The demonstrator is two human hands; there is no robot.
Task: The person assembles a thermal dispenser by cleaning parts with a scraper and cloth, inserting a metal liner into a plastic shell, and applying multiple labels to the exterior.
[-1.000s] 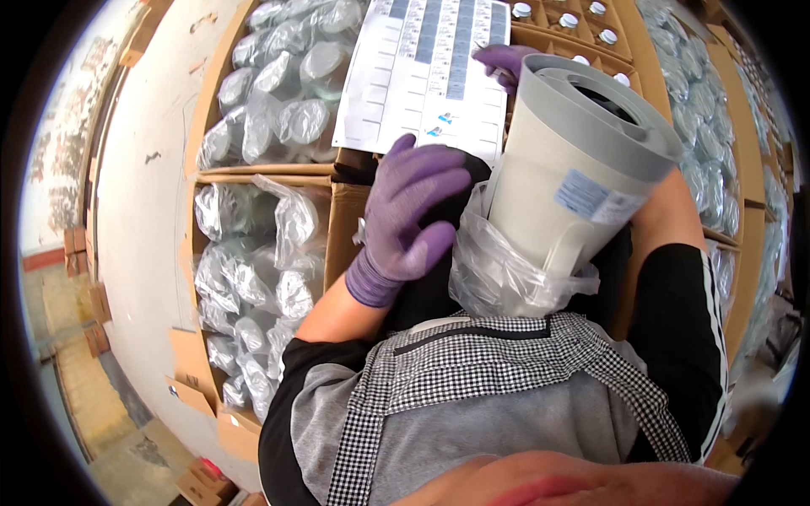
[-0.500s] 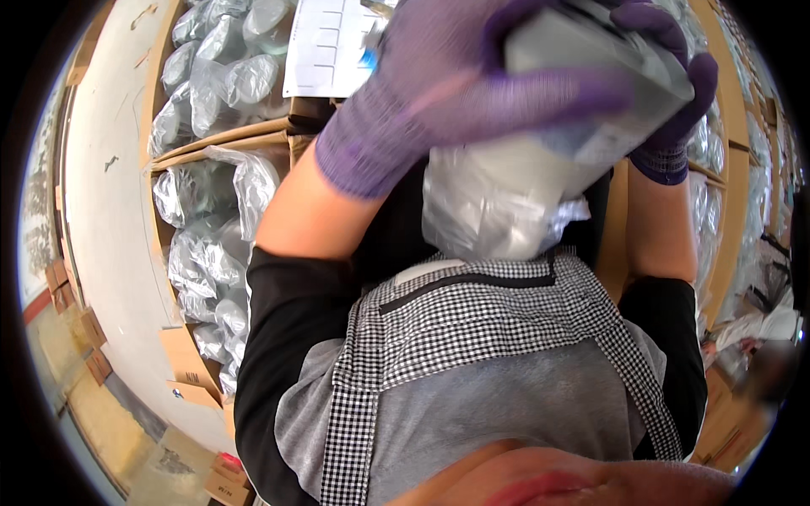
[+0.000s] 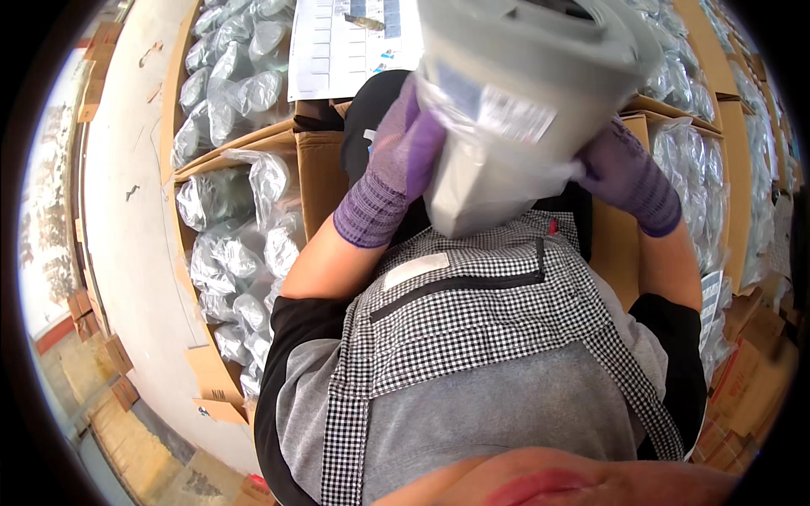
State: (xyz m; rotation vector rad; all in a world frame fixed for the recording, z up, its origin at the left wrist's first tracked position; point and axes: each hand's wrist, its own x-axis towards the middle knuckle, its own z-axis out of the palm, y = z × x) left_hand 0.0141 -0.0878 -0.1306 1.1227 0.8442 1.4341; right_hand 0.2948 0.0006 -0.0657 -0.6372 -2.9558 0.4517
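Observation:
A large grey plastic part (image 3: 540,63), with a wide rounded rim and a narrower blocky lower end, is raised in front of my chest. Clear plastic bag film (image 3: 489,173) wraps its lower portion, and a white printed label (image 3: 516,115) shows on its side. My left hand (image 3: 412,145), in a purple knitted glove, grips the left side of the bagged part. On the opposite side, my right hand (image 3: 614,169), gloved the same way, is closed against it. The part hides some fingers of both hands.
Open cardboard boxes (image 3: 240,145) full of bagged grey parts (image 3: 232,261) stand on my left. More such boxes (image 3: 707,126) line the right. A printed sheet (image 3: 333,52) lies on the boxes at the upper left, with a small object (image 3: 364,22) on it.
The grey part has turned, so its wide rim is now at the top and its label shows. My hands have moved from around its upper portion down to its two sides.

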